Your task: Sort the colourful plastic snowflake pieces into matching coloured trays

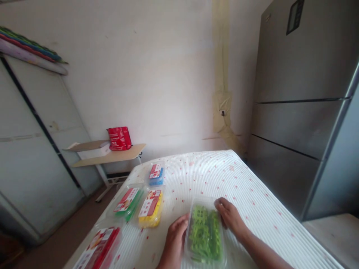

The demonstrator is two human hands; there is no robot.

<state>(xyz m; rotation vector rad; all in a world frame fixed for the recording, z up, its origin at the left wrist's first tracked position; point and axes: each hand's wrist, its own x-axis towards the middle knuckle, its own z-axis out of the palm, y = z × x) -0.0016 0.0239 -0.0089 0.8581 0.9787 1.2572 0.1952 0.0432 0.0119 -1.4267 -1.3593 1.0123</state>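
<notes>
A clear plastic container [206, 231] filled with light green plastic pieces stands at the near edge of the bed-like surface in the head view. My left hand [176, 235] is closed against its left side, thumb at the edge. From the right, my right hand [228, 215] grips the far right corner with curled fingers; some fingertips are hidden behind the box. To the left are similar labelled containers: one with yellow contents [151, 209], one with green [127, 203], one with blue [156, 175] and one with red [98, 248].
The boxes rest on a white cover [207, 170] with small red marks. Behind on the left, a small table [126, 154] carries a red bag [119, 138] and a white box [94, 151]. A grey refrigerator [294, 74] stands right, a cabinet [30, 123] left.
</notes>
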